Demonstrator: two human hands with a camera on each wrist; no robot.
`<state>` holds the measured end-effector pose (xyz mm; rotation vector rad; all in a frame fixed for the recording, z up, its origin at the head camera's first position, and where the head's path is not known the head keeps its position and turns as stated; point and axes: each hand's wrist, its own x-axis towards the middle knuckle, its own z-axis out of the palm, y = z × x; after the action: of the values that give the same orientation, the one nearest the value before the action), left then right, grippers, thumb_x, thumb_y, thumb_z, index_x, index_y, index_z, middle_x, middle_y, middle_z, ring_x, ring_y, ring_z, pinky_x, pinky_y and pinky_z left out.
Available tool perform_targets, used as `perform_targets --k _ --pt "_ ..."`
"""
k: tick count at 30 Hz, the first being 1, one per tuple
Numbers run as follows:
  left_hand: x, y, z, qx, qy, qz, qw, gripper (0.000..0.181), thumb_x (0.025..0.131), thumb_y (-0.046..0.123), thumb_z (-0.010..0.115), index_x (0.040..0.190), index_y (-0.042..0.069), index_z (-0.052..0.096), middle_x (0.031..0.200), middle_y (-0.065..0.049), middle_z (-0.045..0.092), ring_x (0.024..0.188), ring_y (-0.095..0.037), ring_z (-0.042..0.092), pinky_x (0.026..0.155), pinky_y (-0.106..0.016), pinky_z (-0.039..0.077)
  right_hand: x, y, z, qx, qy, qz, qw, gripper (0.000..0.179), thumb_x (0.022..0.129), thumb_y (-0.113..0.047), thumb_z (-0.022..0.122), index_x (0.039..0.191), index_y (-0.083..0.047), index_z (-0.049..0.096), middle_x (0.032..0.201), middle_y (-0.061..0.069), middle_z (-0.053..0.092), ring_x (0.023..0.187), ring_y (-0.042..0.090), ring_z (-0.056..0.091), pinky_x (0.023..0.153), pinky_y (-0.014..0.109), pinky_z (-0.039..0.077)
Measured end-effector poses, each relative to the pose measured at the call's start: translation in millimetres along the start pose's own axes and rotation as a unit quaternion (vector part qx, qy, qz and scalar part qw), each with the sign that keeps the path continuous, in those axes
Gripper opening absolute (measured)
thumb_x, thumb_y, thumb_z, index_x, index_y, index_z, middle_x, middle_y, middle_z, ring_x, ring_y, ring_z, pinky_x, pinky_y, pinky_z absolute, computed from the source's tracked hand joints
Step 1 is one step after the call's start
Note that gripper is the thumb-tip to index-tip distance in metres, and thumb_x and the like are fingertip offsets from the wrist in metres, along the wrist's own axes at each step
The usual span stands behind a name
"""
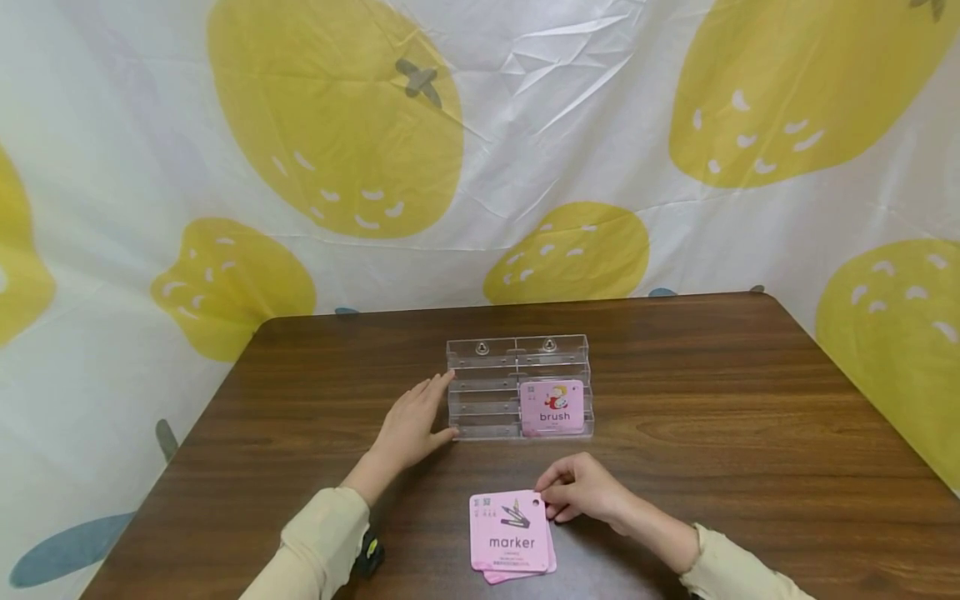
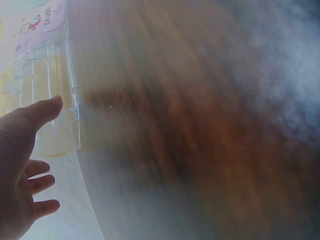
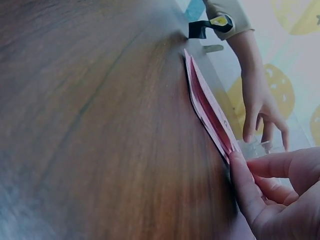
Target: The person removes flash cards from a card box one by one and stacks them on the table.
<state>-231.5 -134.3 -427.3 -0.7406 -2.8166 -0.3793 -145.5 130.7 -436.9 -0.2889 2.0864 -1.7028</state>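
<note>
A clear tiered plastic card rack (image 1: 483,398) stands on the table, with a pink "brush" card (image 1: 553,407) in its lower right part. My left hand (image 1: 411,423) is at the rack's left side, thumb by the front corner and fingers spread toward the back; in the left wrist view the thumb (image 2: 46,111) lies against the rack edge. My right hand (image 1: 588,493) pinches the upper right corner of a pink "marker" card (image 1: 510,546). Another pink card (image 1: 517,576) lies under it. In the right wrist view a gap shows between the cards (image 3: 212,112).
The dark wooden table (image 1: 697,417) extends on both sides of the rack. Behind it hangs a white sheet (image 1: 480,275) with yellow fruit prints. A dark strap with a yellow mark (image 1: 370,550) is at the left wrist.
</note>
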Motion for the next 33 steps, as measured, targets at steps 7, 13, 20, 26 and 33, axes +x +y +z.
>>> perform_targets --k 7,13,20,26,33 --pt "-0.8 0.4 -0.2 0.000 0.002 0.001 1.0000 0.084 0.075 0.034 0.073 0.141 0.009 0.027 0.135 -0.022 0.042 0.123 -0.036 0.040 0.099 -0.051 0.035 -1.5 -3 -3 -0.010 0.003 -0.004 0.9999 0.017 0.083 0.003 0.055 0.093 0.016 0.061 0.071 0.006 0.061 0.061 0.011 0.059 0.056 0.029 0.055" --pt "-0.5 0.4 -0.5 -0.002 0.000 0.001 1.0000 0.084 0.075 0.034 0.073 0.142 0.010 0.027 0.136 -0.022 0.041 0.123 -0.036 0.040 0.099 -0.051 0.034 -2.0 -14 -13 -0.017 0.018 -0.026 0.9994 0.019 0.082 0.004 0.055 0.094 0.018 0.059 0.073 0.007 0.061 0.062 0.012 0.059 0.056 0.029 0.054" --pt "0.1 -0.3 0.2 0.002 -0.004 -0.002 1.0000 0.085 0.075 0.034 0.073 0.142 0.011 0.026 0.136 -0.021 0.041 0.124 -0.035 0.040 0.100 -0.050 0.034 -2.2 -22 -29 -0.008 0.030 -0.039 0.9987 0.024 0.084 0.004 0.053 0.099 0.022 0.053 0.075 0.011 0.061 0.064 0.013 0.059 0.057 0.035 0.055" --pt "0.3 -0.7 0.5 0.003 -0.004 -0.002 1.0000 0.085 0.075 0.034 0.073 0.143 0.012 0.025 0.137 -0.021 0.040 0.124 -0.035 0.040 0.100 -0.050 0.033 -1.8 -24 -40 -0.016 0.046 -0.046 0.9977 0.025 0.084 0.004 0.054 0.101 0.022 0.052 0.077 0.012 0.061 0.065 0.015 0.060 0.059 0.037 0.055" --pt "0.6 -1.2 1.4 0.004 -0.002 0.001 1.0000 0.085 0.075 0.034 0.073 0.142 0.011 0.025 0.137 -0.021 0.041 0.124 -0.035 0.040 0.100 -0.050 0.034 0.4 -27 -48 -0.033 0.060 -0.061 0.9958 0.028 0.085 0.000 0.055 0.101 0.022 0.051 0.077 0.013 0.062 0.068 0.020 0.062 0.059 0.033 0.055"
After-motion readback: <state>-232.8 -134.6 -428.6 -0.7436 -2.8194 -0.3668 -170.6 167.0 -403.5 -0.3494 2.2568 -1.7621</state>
